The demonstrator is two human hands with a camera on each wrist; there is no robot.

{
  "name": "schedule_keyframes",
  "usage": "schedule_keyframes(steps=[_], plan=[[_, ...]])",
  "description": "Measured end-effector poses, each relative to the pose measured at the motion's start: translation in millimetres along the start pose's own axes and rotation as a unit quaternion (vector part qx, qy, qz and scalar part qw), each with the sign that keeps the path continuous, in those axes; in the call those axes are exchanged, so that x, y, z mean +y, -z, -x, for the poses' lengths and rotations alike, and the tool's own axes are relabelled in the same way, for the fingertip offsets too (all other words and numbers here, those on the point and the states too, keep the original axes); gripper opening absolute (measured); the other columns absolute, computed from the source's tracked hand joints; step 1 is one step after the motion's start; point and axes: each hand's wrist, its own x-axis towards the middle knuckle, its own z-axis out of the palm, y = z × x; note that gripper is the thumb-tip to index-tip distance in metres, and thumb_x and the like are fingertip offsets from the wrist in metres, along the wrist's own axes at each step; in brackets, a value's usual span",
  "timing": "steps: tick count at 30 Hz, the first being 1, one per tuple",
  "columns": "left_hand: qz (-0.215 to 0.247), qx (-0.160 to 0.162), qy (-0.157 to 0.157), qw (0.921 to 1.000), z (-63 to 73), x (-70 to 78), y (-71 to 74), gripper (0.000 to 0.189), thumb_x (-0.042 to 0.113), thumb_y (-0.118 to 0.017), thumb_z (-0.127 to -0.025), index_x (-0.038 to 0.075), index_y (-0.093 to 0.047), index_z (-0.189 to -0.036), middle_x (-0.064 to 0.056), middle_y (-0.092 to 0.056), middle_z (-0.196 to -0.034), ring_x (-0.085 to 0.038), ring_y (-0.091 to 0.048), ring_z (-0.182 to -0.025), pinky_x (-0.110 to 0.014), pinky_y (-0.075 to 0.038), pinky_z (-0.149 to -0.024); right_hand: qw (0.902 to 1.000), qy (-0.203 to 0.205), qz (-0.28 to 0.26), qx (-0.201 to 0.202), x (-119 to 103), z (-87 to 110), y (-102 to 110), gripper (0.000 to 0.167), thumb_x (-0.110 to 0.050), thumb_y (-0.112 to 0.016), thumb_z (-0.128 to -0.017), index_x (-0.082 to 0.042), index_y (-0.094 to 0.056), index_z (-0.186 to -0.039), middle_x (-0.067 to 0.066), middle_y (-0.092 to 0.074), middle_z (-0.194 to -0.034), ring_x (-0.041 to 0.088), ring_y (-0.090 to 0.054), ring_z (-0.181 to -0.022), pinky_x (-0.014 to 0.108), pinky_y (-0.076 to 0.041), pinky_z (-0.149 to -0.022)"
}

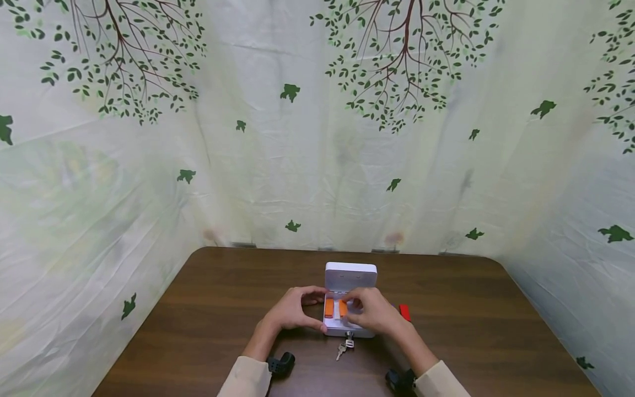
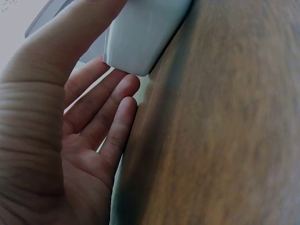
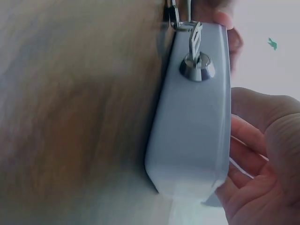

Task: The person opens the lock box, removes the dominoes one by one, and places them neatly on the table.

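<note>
A person's right hand is pinching an orange block between thumb and fingers inside an open white box. A second orange block is lying in the same box, to the left of the first and near the left wall. Whether the pinched block is touching the floor of the box cannot be told. The left hand is bracketing the left end of the box, its thumb resting at the near corner and its loosely extended fingers reaching toward the far one, a fingertip touching the wall. The hinged lid is standing raised at the far side. On the near wall, a round metal lock is holding an inserted key, while another key is hanging below it, over the surface. Just right of the box, a red object is showing past the right hand, partly hidden. Black devices are circling both wrists below light-colored cuffs. The box is sitting near the middle of the brown wood-grain surface, and behind it a pale cloth is hanging, printed with green leaves and leafy branches.
</note>
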Motion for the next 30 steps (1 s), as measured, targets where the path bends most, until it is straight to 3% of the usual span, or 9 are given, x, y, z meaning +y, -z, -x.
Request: schedule_keyframes(steps=[10,22,30], plan=[[0.001,0.0,-0.003,1.0,-1.4,0.0,0.9,0.081,0.044,-0.096,-0.069,0.022,-0.063,-0.139,0.009,-0.066,-0.136,-0.01,-0.065,-0.122,-0.027,-0.053,-0.106,0.9999,-0.004,0.0,0.01,9,8.3,10,0.027,-0.018,-0.084,-0.084,-0.012,-0.078,-0.11,-0.001,-0.075,-0.1,0.017,-0.065,-0.086,0.029,-0.058,-0.078],[0.003,0.003,-0.003,1.0,-0.8,-0.3,1.1,0.083,0.045,-0.097,-0.067,0.02,-0.063,-0.138,0.008,-0.067,-0.135,-0.01,-0.066,-0.121,-0.026,-0.053,-0.105,0.9993,0.012,-0.016,0.031,18,19.6,24,0.027,-0.015,-0.084,-0.084,-0.006,-0.076,-0.108,0.002,-0.076,-0.102,0.023,-0.071,-0.092,0.037,-0.061,-0.083],[-0.003,0.001,0.005,1.0,-0.4,0.3,0.8,0.082,0.044,-0.097,-0.068,0.02,-0.063,-0.139,0.009,-0.066,-0.135,-0.009,-0.065,-0.122,-0.026,-0.053,-0.106,0.9993,0.009,-0.006,0.036,22,26.4,33,0.028,-0.016,-0.086,-0.084,-0.009,-0.076,-0.109,-0.001,-0.075,-0.103,0.02,-0.069,-0.09,0.033,-0.063,-0.08]])
